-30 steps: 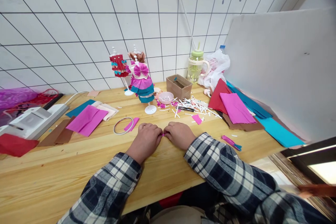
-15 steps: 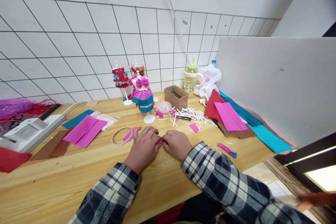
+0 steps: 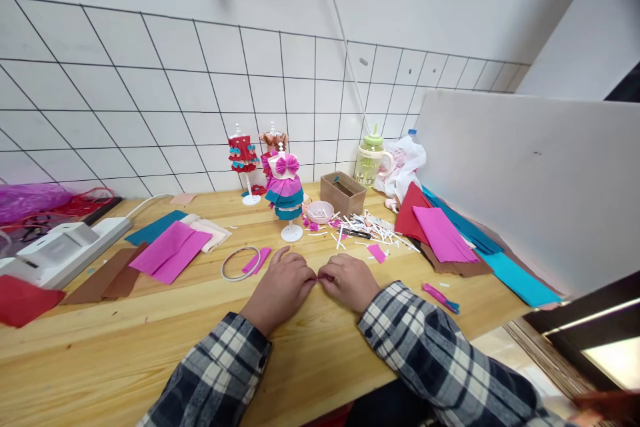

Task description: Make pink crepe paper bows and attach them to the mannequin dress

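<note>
My left hand (image 3: 286, 283) and my right hand (image 3: 349, 280) rest low over the table with their fingertips almost meeting. Both are closed in a pinch on a small piece of pink crepe paper, of which only a sliver shows between the fingers. Just left of my left hand lie a ring of tape (image 3: 241, 263) and a folded pink paper strip (image 3: 260, 259). Behind the hands stands a small dress form (image 3: 285, 190) in a pink and teal paper dress. A small pink scrap (image 3: 377, 253) lies beyond my right hand.
Two more dressed forms stand behind, one in red (image 3: 243, 155). A pink bowl (image 3: 320, 212), a cardboard box (image 3: 343, 192), white paper strips (image 3: 375, 228) and a green-lidded bottle (image 3: 370, 159) fill the back. Coloured paper sheets (image 3: 445, 233) lie right; a power strip (image 3: 90, 250) sits left.
The view has tilted up and shifted a little left. The pink paper between my fingers shows less now, and my left fingers are drawn closer together.
</note>
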